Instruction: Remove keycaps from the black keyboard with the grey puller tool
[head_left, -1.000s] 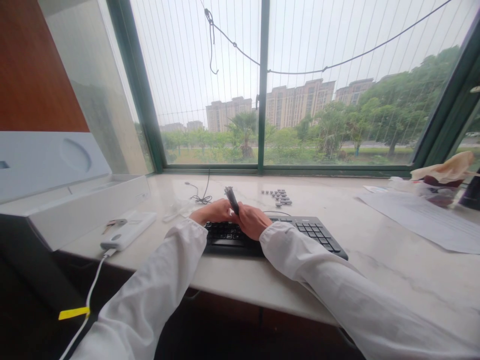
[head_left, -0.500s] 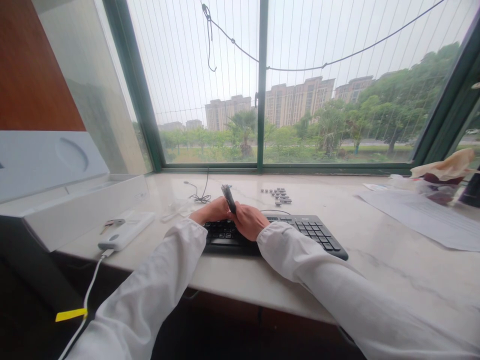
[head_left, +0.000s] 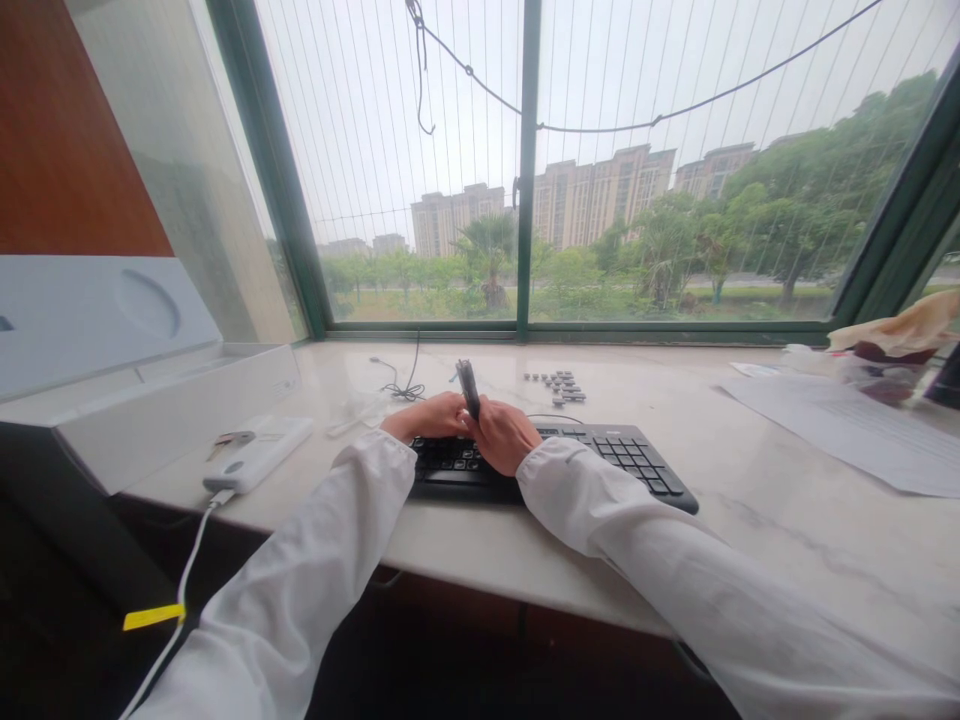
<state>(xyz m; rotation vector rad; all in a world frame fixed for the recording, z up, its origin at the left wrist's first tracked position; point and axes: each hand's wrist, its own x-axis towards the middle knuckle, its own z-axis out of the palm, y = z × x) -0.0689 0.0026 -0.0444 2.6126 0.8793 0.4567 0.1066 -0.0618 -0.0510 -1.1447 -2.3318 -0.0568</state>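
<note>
A black keyboard [head_left: 637, 455] lies on the pale marble tabletop, its left part showing bare spots where keycaps are off. Over that left part, my right hand [head_left: 504, 432] is closed around a dark, slim tool [head_left: 469, 388] that stands nearly upright. My left hand [head_left: 436, 415] is beside it, fingers closed at the keyboard's upper left; what they hold, if anything, is hidden. Behind the keyboard, several small loose keycaps [head_left: 562, 386] sit in rows.
A white power bank [head_left: 259, 458] with keys on it and a white cable is at the left, near an open white box [head_left: 180, 415]. A coiled black cable [head_left: 405, 390] lies behind my hands. Papers [head_left: 847, 430] are at the right.
The tool's top has tipped slightly to the right and is more upright. Both hands remain close together over the keyboard. The camera view has shifted a little.
</note>
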